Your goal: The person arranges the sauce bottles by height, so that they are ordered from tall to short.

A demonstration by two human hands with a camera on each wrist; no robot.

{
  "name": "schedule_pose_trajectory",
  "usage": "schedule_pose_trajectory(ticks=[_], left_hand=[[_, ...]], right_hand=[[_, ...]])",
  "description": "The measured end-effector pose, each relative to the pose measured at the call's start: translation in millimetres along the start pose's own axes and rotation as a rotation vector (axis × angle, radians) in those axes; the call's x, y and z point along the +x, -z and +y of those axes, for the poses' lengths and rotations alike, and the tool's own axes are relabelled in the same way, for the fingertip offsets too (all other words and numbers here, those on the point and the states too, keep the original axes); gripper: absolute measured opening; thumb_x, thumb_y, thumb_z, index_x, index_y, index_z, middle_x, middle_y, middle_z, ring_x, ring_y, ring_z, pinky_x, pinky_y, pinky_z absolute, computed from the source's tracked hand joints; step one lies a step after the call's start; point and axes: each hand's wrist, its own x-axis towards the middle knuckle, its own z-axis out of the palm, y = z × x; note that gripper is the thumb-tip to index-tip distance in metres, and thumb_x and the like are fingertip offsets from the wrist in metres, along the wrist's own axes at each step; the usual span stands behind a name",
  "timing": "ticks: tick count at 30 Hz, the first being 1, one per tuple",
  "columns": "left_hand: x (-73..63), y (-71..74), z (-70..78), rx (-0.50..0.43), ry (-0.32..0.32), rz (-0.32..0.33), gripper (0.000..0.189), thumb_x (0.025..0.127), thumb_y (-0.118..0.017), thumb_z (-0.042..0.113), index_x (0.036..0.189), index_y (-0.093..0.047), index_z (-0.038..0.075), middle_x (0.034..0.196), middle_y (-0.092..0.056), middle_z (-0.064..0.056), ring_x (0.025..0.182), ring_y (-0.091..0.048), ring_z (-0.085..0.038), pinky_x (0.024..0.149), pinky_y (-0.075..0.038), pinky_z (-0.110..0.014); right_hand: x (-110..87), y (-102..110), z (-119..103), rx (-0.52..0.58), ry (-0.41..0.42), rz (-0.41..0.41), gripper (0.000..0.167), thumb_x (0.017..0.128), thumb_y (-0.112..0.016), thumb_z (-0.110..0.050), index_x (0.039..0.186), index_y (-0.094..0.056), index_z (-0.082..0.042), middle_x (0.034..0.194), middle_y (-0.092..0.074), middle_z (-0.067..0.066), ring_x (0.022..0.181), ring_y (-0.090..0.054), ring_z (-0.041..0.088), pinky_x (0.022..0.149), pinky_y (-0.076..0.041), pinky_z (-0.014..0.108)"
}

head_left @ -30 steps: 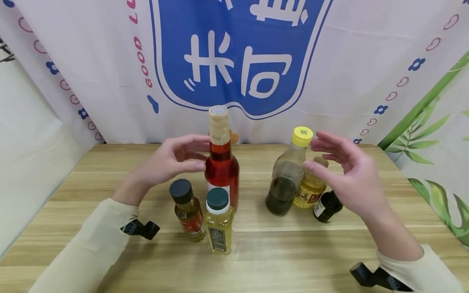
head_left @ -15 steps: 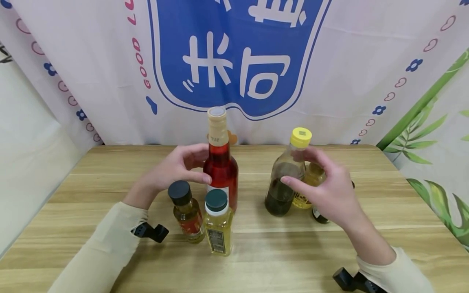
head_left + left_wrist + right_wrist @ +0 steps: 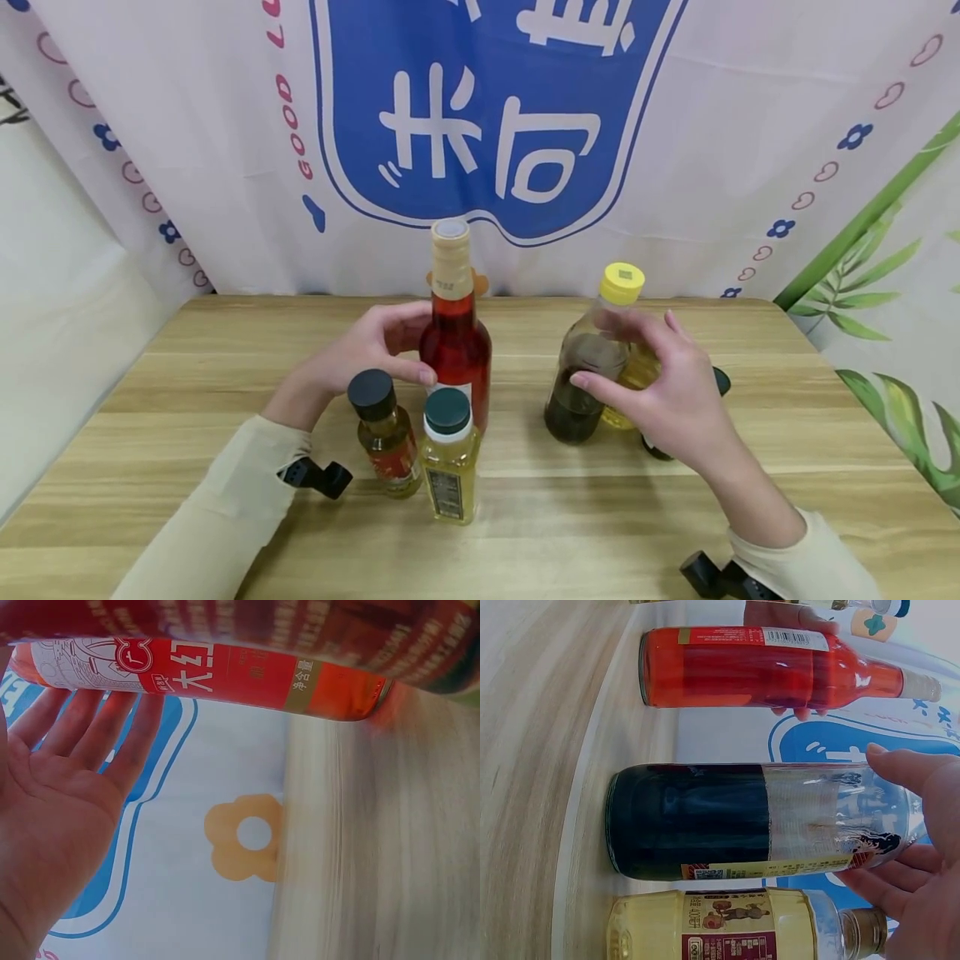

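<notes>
Near the table's back stands a tall bottle of red liquid (image 3: 455, 346) with a cream-wrapped neck. My left hand (image 3: 367, 350) holds it from the left, thumb in front and fingers behind; the fingertips show past its far side in the right wrist view. To its right is a yellow-capped bottle of dark liquid (image 3: 572, 412), partly full. My right hand (image 3: 682, 392) holds this one around the upper part, thumb on the near side and fingers behind. Both bottles stand upright. A bottle of yellow oil (image 3: 652, 930) is right beside the dark one, partly hidden by my right hand in the head view.
In front of the red bottle stand a green-capped bottle of yellow oil (image 3: 448, 471) and a black-capped bottle (image 3: 388, 446). A small dark bottle (image 3: 722, 381) is mostly hidden behind my right hand. A printed cloth (image 3: 262, 208) hangs behind the wooden table (image 3: 540, 542).
My right hand has moved left and down from beside the yellow-capped bottle to around it. My left hand has come further right, closing in on the red bottle. The bottles have stayed put.
</notes>
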Motion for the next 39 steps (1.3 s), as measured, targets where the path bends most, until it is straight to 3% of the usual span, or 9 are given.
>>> schedule_pose_trajectory(ticks=[5,9,12,13,28,36,39], left_hand=[[0.0,-0.1,-1.8,-0.003,0.023,0.005,0.066,0.090,-0.083,0.010,0.150,-0.054,0.003,0.135,-0.072,-0.013,0.120,-0.070,-0.027,0.106,-0.058,-0.036],[-0.6,0.4,-2.8,-0.010,0.030,0.007,0.067,0.090,-0.083,0.010,0.150,-0.054,0.003,0.135,-0.071,-0.014,0.120,-0.070,-0.028,0.106,-0.058,-0.037],[0.0,0.1,-2.4,-0.016,0.032,0.005,0.067,0.090,-0.084,0.010,0.150,-0.054,0.003,0.135,-0.072,-0.014,0.120,-0.070,-0.027,0.106,-0.058,-0.038],[0.1,0.0,-2.1,-0.016,0.033,0.005,0.067,0.090,-0.084,0.010,0.150,-0.054,0.003,0.135,-0.072,-0.013,0.120,-0.070,-0.027,0.106,-0.058,-0.038],[0.5,0.1,-1.0,-0.013,0.038,-0.021,0.069,0.089,-0.084,0.009,0.150,-0.053,0.003,0.136,-0.071,-0.015,0.121,-0.069,-0.029,0.107,-0.057,-0.038],[1.4,-0.3,-3.2,-0.008,0.020,-0.040,0.068,0.090,-0.084,0.013,0.150,-0.053,0.002,0.133,-0.071,-0.013,0.118,-0.069,-0.026,0.106,-0.058,-0.036],[2.0,-1.0,-4.0,0.007,0.018,-0.038,0.067,0.090,-0.084,0.013,0.149,-0.054,0.001,0.133,-0.071,-0.014,0.118,-0.069,-0.026,0.106,-0.057,-0.035]], right_hand=[[-1.3,-1.5,0.3,-0.025,0.009,0.002,0.062,0.078,-0.096,-0.022,0.132,-0.068,-0.008,0.121,-0.078,0.010,0.115,-0.071,0.031,0.131,-0.022,0.062],[-2.7,-2.8,-0.9,-0.045,-0.002,0.005,0.063,0.079,-0.096,-0.024,0.133,-0.068,-0.009,0.123,-0.077,0.007,0.116,-0.070,0.027,0.119,-0.043,0.030],[-3.6,-2.9,-1.1,-0.057,-0.007,0.007,0.063,0.080,-0.096,-0.025,0.134,-0.068,-0.010,0.125,-0.076,0.005,0.116,-0.070,0.024,0.099,-0.044,0.008],[-3.5,-3.0,-1.0,-0.057,-0.004,0.009,0.063,0.079,-0.096,-0.025,0.134,-0.068,-0.009,0.125,-0.077,0.006,0.116,-0.070,0.025,0.099,-0.042,0.006],[-3.7,-3.2,-1.5,-0.070,0.009,0.002,0.066,0.080,-0.096,-0.026,0.136,-0.067,-0.010,0.127,-0.077,0.006,0.118,-0.070,0.026,0.099,-0.042,0.008],[-2.8,-3.7,-1.2,-0.087,0.017,-0.010,0.069,0.079,-0.096,-0.026,0.138,-0.066,-0.009,0.127,-0.077,0.006,0.118,-0.070,0.026,0.100,-0.052,0.031],[-3.0,-3.7,-0.8,-0.090,0.018,-0.010,0.069,0.079,-0.096,-0.026,0.138,-0.066,-0.009,0.127,-0.077,0.005,0.118,-0.070,0.026,0.099,-0.052,0.032]])
